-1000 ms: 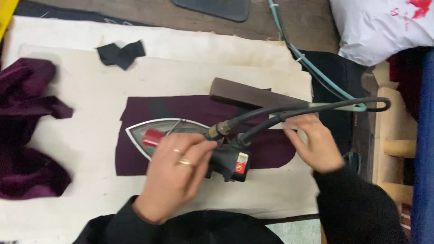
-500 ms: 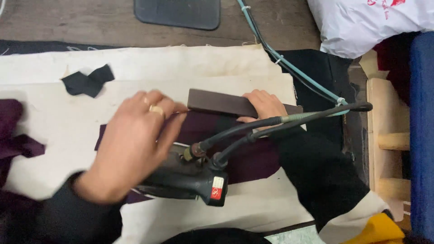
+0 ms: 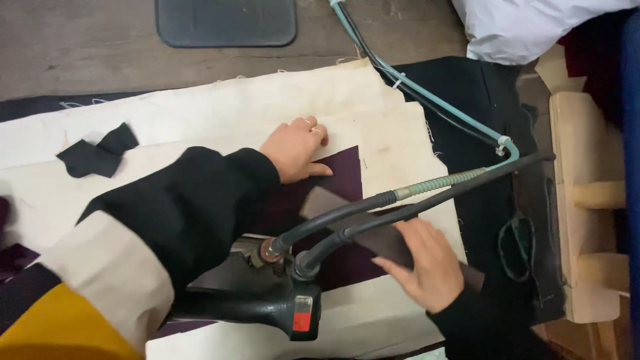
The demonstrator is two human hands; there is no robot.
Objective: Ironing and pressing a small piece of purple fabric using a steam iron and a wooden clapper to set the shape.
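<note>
The dark purple fabric piece [image 3: 343, 175] lies flat on the cream pressing cloth, its upper right corner showing square and crisp; much of its left part is hidden under a black sleeve. The left hand [image 3: 295, 149] rests palm down on its upper edge, fingers spread. A flat, dark brown strip [image 3: 373, 233] lies slantwise across the purple piece, running from upper left toward lower right, and the right hand [image 3: 427, 263] presses flat on its lower end. The black steam iron [image 3: 267, 307] sits on the fabric's lower part, its two hoses arching over the strip.
</note>
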